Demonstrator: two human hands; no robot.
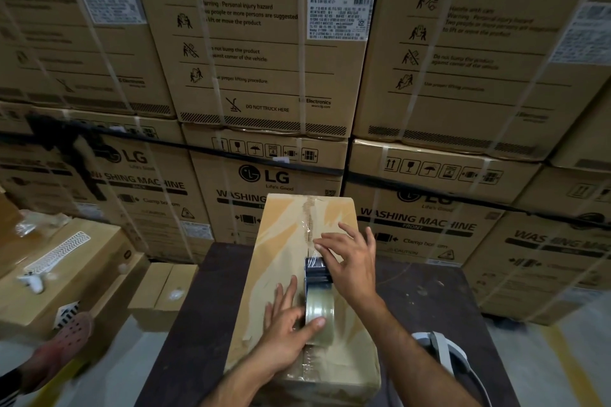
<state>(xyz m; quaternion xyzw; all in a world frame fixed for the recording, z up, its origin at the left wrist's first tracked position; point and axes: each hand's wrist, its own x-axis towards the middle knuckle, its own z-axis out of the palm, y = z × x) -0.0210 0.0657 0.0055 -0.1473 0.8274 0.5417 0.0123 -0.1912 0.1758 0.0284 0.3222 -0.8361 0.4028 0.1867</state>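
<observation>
A long cardboard box [284, 241] lies on a dark table [198, 324], its top seam covered with clear tape. On that seam stands a tape dispenser [319, 291] with a roll of clear tape. My left hand [287, 324] lies flat on the box beside the roll, fingers straight, thumb pressed across the roll. My right hand [347, 261] rests over the dispenser's dark front end, fingers spread and touching the tape on the seam.
Stacked washing-machine cartons [264, 59] form a wall right behind the table. Smaller boxes [66, 274] with white objects on top stand at the left. A person's foot in a pink perforated shoe [69, 337] is at lower left. A white-grey device [443, 350] lies on the table's right side.
</observation>
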